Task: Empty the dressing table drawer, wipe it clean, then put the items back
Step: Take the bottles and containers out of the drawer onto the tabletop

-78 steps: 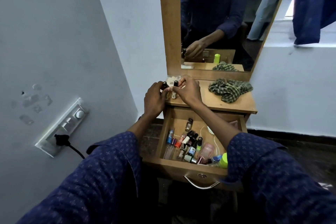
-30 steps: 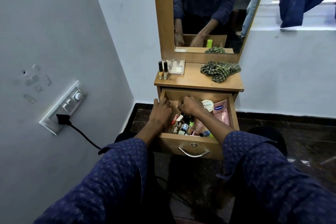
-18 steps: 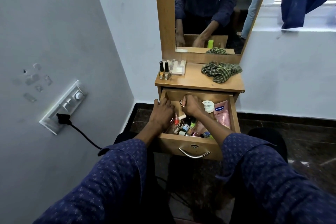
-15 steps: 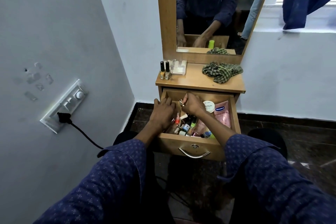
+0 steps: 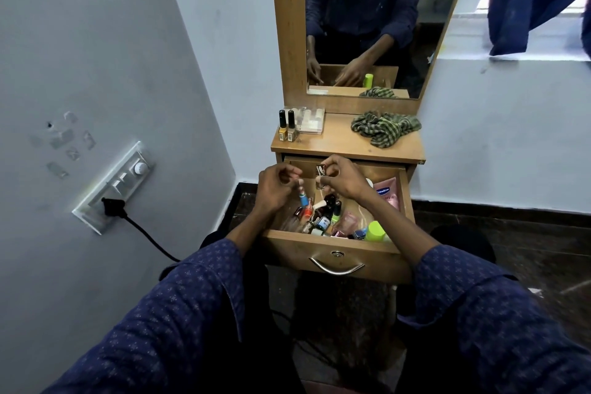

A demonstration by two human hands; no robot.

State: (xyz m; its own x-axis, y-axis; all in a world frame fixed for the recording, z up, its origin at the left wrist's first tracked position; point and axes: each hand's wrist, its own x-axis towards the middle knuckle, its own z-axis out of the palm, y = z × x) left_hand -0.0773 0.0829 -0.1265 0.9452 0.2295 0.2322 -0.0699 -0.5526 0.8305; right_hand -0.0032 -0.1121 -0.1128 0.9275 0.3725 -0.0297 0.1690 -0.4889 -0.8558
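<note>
The dressing table [image 5: 348, 147] stands in the corner under its mirror [image 5: 367, 19], and its drawer [image 5: 335, 253] is pulled out in front of me, mostly full of small bottles [image 5: 323, 217], with a pink tube [image 5: 388, 195] and a lime-green cap [image 5: 374, 231] toward the right. On the surface above, the checked cloth [image 5: 383, 128] lies bunched at the right, and two yellow polish bottles [image 5: 287, 129] stand at the left beside a clear case [image 5: 308, 120]. A moment ago both my hands were down among the bottles; now they have risen just above the drawer. My left hand [image 5: 276, 184] has its fingers curled, pinching a slim blue-and-red vial [image 5: 303, 198] by its top, and my right hand [image 5: 340, 181] pinches a small dark-capped bottle [image 5: 320, 174]. So another pair is out and should join the two on the surface, I judge; emptying has barely begun, and wiping must wait.
</note>
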